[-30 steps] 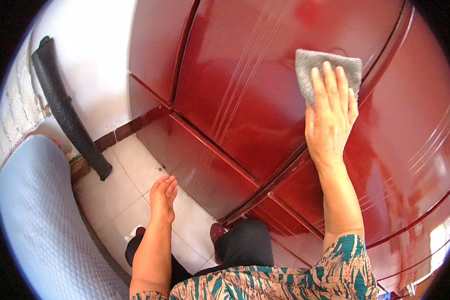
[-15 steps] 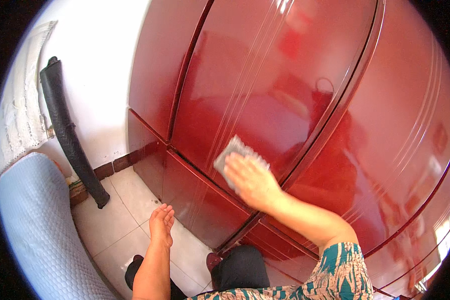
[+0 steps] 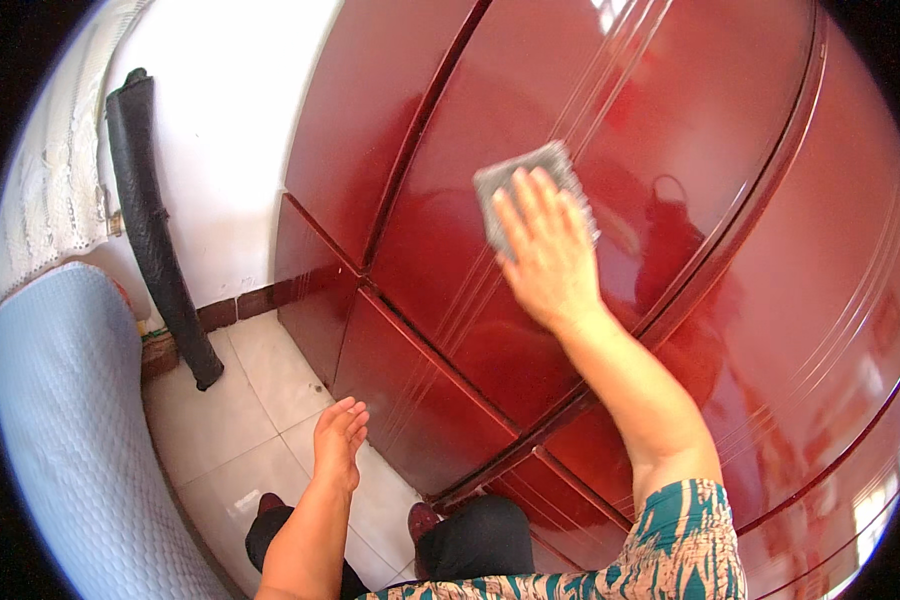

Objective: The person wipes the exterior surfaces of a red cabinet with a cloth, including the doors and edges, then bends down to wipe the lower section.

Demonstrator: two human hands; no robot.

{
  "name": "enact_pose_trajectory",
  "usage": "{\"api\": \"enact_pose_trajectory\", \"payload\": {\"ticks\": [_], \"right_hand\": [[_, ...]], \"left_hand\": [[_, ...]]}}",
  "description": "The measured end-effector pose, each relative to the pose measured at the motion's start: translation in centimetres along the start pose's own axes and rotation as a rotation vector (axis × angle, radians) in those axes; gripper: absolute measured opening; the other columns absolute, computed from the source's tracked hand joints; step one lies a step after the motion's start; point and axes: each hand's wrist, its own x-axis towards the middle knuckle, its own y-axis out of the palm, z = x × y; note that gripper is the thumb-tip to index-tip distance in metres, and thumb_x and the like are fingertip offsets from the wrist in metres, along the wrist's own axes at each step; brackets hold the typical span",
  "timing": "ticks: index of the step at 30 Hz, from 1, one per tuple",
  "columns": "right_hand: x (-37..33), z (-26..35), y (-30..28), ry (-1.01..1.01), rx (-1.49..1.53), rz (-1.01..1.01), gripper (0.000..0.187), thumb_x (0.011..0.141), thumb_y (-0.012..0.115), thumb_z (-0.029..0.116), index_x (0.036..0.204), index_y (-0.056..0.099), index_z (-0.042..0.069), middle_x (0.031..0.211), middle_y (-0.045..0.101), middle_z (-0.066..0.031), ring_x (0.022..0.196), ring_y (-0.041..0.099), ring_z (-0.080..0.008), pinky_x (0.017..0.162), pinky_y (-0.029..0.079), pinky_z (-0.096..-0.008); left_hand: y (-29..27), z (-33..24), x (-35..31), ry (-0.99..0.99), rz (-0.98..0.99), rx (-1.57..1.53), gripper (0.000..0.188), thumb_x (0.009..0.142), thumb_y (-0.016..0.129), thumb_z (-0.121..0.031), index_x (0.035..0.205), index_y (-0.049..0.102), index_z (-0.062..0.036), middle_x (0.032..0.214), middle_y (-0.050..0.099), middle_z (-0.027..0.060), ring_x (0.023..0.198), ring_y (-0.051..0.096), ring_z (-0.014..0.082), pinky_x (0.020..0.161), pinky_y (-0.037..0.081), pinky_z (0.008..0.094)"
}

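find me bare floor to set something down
Cream floor tiles lie bare between the long black roll and the left hand. It's crowded by the black-trousered legs, between the blue quilted cover and glossy red cabinet.

Right fingers (image 3: 532,205) on grey cloth (image 3: 496,178) against cabinet (image 3: 490,330)

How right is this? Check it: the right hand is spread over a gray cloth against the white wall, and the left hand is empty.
The surface is wrong: the head view shows the right hand spread over the gray cloth against the red cabinet door. The left hand is empty.
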Motion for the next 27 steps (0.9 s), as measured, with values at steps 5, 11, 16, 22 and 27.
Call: {"api": "enact_pose_trajectory", "payload": {"ticks": [5, 11, 16, 22, 27], "right_hand": [[-6.5, 7.4, 5.1, -0.367, -0.003, 0.281, 0.063, 0.084, 0.053, 0.028, 0.14, 0.039, 0.005, 0.151, 0.028, -0.0139, 0.142, 0.021, -0.0283, 0.116, 0.014, -0.0405], [-8.1, 7.4, 6.8, -0.456, 0.129, 0.294, 0.061, 0.081, 0.056, 0.03, 0.136, 0.046, 0.006, 0.149, 0.033, -0.0139, 0.141, 0.025, -0.0259, 0.116, 0.014, -0.0397], [1.6, 1.1, 2.6, -0.136, 0.125, -0.009, 0.068, 0.075, 0.069, 0.028, 0.137, 0.044, 0.014, 0.149, 0.032, -0.011, 0.14, 0.026, -0.0276, 0.114, 0.021, -0.0445], [7.5, -3.5, -0.4, 0.206, -0.154, -0.325, 0.067, 0.079, 0.067, 0.031, 0.138, 0.043, 0.009, 0.148, 0.034, -0.0139, 0.14, 0.025, -0.0274, 0.114, 0.018, -0.042], [6.8, 1.2, 4.3, 0.045, -0.125, -0.139, 0.057, 0.085, 0.053, 0.024, 0.139, 0.042, 0.007, 0.149, 0.032, -0.0134, 0.141, 0.024, -0.0269, 0.115, 0.016, -0.0417]], "left_hand": [[-0.7, 0.1, 0.5, 0.006, -0.001, -0.017, 0.03, 0.089, 0.057, -0.014, 0.118, 0.053, -0.0065, 0.11, 0.062, 0.0059, 0.096, 0.058, 0.0135, 0.085, 0.043, 0.0278], [0.4, 0.5, 0.3, -0.014, -0.005, -0.004, 0.03, 0.089, 0.056, -0.013, 0.118, 0.053, -0.0063, 0.109, 0.063, 0.0057, 0.095, 0.058, 0.0129, 0.084, 0.043, 0.0276], [-0.1, 0.2, 0.0, -0.008, -0.003, -0.013, 0.029, 0.089, 0.054, -0.012, 0.118, 0.053, -0.0061, 0.109, 0.063, 0.0057, 0.095, 0.058, 0.0127, 0.085, 0.043, 0.0281], [0.1, 0.5, -0.3, -0.026, 0.033, 0.019, 0.034, 0.089, 0.053, -0.012, 0.122, 0.05, -0.0036, 0.115, 0.06, 0.009, 0.101, 0.057, 0.0169, 0.087, 0.045, 0.0289], [0.4, 0.4, -0.2, -0.038, 0.018, 0.015, 0.034, 0.088, 0.053, -0.012, 0.121, 0.051, -0.0039, 0.114, 0.06, 0.0091, 0.1, 0.057, 0.0166, 0.087, 0.044, 0.0288]]}}
